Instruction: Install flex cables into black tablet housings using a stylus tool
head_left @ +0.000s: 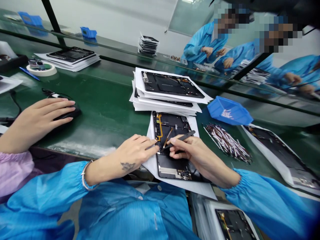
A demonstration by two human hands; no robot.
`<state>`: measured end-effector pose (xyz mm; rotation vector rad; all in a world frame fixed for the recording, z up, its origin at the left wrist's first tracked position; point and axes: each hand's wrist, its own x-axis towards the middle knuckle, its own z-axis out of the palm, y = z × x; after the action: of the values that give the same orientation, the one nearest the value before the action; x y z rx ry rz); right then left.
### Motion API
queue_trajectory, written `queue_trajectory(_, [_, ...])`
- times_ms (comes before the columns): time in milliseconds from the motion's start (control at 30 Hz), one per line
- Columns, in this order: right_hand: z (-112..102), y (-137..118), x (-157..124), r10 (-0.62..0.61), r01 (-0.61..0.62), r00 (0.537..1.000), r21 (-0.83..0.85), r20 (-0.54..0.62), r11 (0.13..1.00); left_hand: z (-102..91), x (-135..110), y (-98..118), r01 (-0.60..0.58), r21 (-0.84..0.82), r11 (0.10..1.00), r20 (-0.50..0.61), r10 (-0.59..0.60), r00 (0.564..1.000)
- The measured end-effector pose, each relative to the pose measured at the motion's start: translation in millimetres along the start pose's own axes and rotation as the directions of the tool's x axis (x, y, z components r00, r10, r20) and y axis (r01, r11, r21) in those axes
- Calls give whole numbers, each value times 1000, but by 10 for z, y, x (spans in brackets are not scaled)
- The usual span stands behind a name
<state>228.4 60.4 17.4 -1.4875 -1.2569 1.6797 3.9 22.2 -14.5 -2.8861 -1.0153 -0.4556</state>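
An opened black tablet-like device (172, 168) lies on white sheets at the bench's front edge, with an orange flex cable (160, 128) along its upper left. My right hand (191, 150) is closed on black tweezers (186, 135), whose tips reach down to the device's middle. A thin strip with a copper-coloured end (167, 138) stands at an angle near the tips. From the left, my left hand (137, 151) has its fingers bent close together at the device's left edge. Whatever lies under those fingertips is hidden.
Behind the device stands a stack of similar units (172, 85) between white sheets. A blue bin (228, 111), a bundle of thin wires (227, 141) and another unit (280, 151) lie to the right. At left, another person's hand (47, 116) covers a black mouse. Co-workers sit across.
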Motion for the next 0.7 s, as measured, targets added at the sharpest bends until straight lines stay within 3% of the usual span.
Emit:
queue_trajectory(267, [11, 23, 2, -5, 5, 1000, 2, -5, 1000, -18, 12, 11, -13, 23, 1000, 18, 12, 1000])
queue_trajectory(700, [6, 31, 9, 4, -4, 1000, -3, 1, 1000, 88, 51, 35, -81, 275, 958, -222, 145, 964])
